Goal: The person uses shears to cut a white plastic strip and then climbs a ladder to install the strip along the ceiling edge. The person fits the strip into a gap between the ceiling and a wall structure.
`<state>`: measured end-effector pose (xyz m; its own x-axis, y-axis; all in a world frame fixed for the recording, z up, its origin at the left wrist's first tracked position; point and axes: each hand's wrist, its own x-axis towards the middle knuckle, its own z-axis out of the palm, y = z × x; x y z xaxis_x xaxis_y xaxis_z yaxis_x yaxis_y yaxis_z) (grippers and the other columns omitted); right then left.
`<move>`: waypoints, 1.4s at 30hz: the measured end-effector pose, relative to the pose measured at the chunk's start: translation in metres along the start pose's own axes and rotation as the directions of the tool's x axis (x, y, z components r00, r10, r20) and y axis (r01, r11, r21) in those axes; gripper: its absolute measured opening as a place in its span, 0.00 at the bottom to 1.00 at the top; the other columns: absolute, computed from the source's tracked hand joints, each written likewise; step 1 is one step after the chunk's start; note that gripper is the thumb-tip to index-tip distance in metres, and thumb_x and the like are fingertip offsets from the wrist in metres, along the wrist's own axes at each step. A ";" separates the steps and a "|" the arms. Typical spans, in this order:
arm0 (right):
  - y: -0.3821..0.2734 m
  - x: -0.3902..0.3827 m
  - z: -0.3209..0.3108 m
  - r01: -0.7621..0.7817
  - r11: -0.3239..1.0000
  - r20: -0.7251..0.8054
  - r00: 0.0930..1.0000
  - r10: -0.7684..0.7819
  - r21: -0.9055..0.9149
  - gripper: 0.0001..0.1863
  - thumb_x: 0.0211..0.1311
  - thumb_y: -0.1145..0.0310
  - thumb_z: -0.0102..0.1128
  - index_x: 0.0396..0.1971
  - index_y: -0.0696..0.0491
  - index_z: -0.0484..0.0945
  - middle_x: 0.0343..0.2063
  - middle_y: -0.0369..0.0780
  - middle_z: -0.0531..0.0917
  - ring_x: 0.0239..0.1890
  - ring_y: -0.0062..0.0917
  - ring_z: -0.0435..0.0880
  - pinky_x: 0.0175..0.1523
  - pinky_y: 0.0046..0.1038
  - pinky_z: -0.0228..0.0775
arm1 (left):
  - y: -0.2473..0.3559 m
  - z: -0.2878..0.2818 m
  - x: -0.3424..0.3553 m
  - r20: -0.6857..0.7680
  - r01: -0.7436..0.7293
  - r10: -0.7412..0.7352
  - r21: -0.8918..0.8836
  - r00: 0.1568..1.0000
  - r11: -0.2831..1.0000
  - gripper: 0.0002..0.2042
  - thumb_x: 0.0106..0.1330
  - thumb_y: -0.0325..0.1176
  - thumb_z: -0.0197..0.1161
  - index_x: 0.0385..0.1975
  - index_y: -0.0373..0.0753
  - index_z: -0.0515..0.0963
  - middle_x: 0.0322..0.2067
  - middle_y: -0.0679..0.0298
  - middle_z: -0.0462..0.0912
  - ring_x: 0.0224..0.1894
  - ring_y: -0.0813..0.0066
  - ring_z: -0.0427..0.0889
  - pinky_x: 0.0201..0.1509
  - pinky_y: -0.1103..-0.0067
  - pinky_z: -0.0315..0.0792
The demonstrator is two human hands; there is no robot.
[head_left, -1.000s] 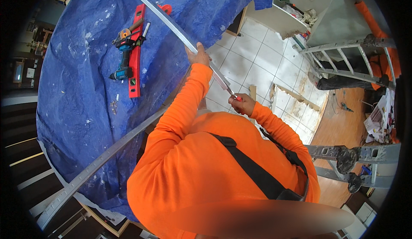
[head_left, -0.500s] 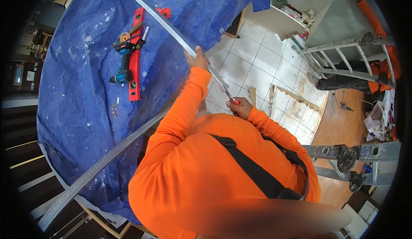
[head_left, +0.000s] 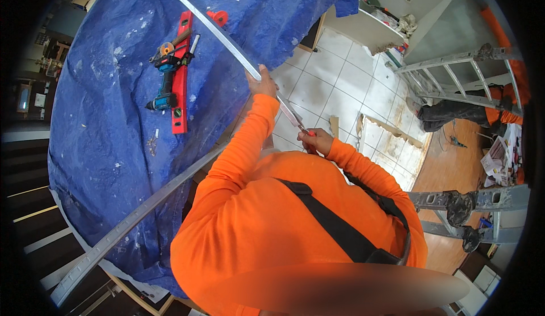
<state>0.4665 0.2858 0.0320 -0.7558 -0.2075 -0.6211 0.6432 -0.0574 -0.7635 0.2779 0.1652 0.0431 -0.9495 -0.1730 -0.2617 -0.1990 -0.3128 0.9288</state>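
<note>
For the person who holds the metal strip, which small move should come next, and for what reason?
With the left hand, I would probably steady the metal strip before working the red-handled tool. The right hand holds that tool at the strip's near end, while the strip extends well beyond the left hand, across the blue sheet, so it might swing.

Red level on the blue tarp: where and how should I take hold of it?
Likely best by the lower end of the red level, coming from the right: that end and its right edge there lie bare, while the drill crowds its left edge higher up.
</note>
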 end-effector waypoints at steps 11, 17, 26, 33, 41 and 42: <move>0.006 -0.002 0.013 0.036 0.997 -0.083 0.996 -0.030 0.074 0.21 0.64 0.55 0.60 0.17 0.49 0.66 0.14 0.29 0.66 0.14 0.14 0.60 0.20 0.23 0.51 | 0.002 0.000 -0.002 0.008 0.058 -0.058 -0.030 0.998 0.998 0.36 0.68 0.38 0.59 0.72 0.50 0.45 0.20 0.67 0.67 0.15 0.80 0.64 0.17 0.79 0.65; 0.006 -0.004 0.013 0.025 0.989 -0.092 0.996 -0.011 0.148 0.20 0.63 0.55 0.62 0.17 0.50 0.67 0.14 0.29 0.67 0.14 0.13 0.60 0.19 0.23 0.51 | 0.007 0.004 -0.006 0.003 0.055 -0.055 -0.026 0.998 0.998 0.28 0.69 0.35 0.58 0.66 0.48 0.55 0.23 0.66 0.68 0.18 0.78 0.69 0.17 0.76 0.69; 0.035 -0.003 -0.017 0.039 0.999 0.118 0.992 -0.039 0.010 0.26 0.60 0.61 0.63 0.54 0.60 0.73 0.30 0.35 0.78 0.29 0.19 0.74 0.34 0.23 0.69 | -0.002 0.006 -0.001 0.001 0.074 -0.074 0.002 0.997 0.997 0.31 0.69 0.39 0.57 0.69 0.49 0.51 0.27 0.64 0.69 0.18 0.76 0.67 0.20 0.77 0.67; 0.079 -0.046 -0.050 -0.081 0.922 0.043 0.997 0.070 0.378 0.34 0.61 0.58 0.60 0.65 0.55 0.63 0.42 0.40 0.79 0.38 0.25 0.78 0.47 0.29 0.71 | -0.011 0.002 0.014 0.050 0.116 -0.112 -0.087 0.992 0.989 0.17 0.69 0.41 0.59 0.48 0.38 0.63 0.25 0.60 0.72 0.16 0.70 0.74 0.17 0.71 0.74; 0.121 -0.066 -0.045 0.032 0.639 0.077 0.987 -0.141 0.768 0.35 0.63 0.61 0.53 0.69 0.52 0.55 0.56 0.55 0.72 0.53 0.41 0.76 0.60 0.42 0.67 | 0.022 0.005 -0.007 0.126 0.054 -0.049 -0.043 0.991 0.998 0.19 0.60 0.36 0.70 0.39 0.34 0.67 0.23 0.59 0.75 0.17 0.68 0.77 0.20 0.71 0.78; 0.120 -0.067 -0.044 0.063 0.635 0.084 0.976 -0.199 0.770 0.35 0.62 0.62 0.53 0.69 0.51 0.55 0.57 0.55 0.71 0.54 0.42 0.76 0.61 0.43 0.67 | 0.025 0.002 -0.008 0.121 0.053 -0.047 -0.045 0.992 0.998 0.18 0.59 0.35 0.70 0.38 0.34 0.68 0.23 0.59 0.75 0.17 0.69 0.77 0.20 0.71 0.78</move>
<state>0.5893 0.3355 -0.0258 -0.8557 -0.2730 -0.4397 0.4550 -0.8015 -0.3880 0.2800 0.1607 0.0685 -0.9615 -0.0438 -0.2714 -0.2377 -0.3633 0.9009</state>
